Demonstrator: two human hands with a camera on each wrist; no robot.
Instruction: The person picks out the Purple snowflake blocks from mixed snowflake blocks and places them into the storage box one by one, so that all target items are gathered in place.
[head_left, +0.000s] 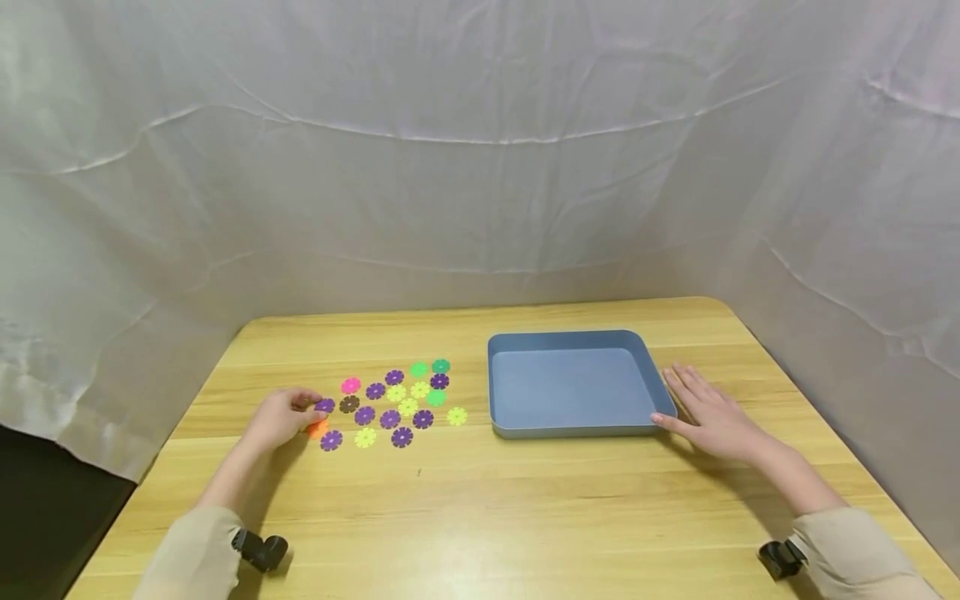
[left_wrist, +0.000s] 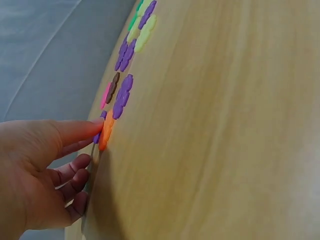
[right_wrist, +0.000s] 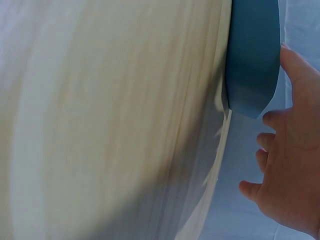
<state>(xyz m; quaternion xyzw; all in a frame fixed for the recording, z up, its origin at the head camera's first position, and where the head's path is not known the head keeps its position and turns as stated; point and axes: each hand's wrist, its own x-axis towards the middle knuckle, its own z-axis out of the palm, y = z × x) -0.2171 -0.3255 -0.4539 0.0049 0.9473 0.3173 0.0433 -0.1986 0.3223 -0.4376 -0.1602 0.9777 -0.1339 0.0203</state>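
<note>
At the left of the table my left hand (head_left: 279,418) has its thumb and index finger around a purple snowflake disc (head_left: 325,405), pinching its edges. Just under the thumb lies an orange disc (head_left: 318,429); in the left wrist view the thumb partly covers the purple disc (left_wrist: 103,114), beside the orange disc (left_wrist: 106,131). My right hand (head_left: 716,423) is spread beside a blue-grey tray (head_left: 573,387), its thumb resting on the right rim near the front corner. The right wrist view shows that thumb against the tray wall (right_wrist: 252,60), the other fingers apart.
Several flat discs lie loosely to the right of my left hand, among them a pink disc (head_left: 351,386), a brown disc (head_left: 349,404), a yellow disc (head_left: 457,416) and a green disc (head_left: 441,366). Pale curtains (head_left: 480,208) surround the wooden table (head_left: 480,508).
</note>
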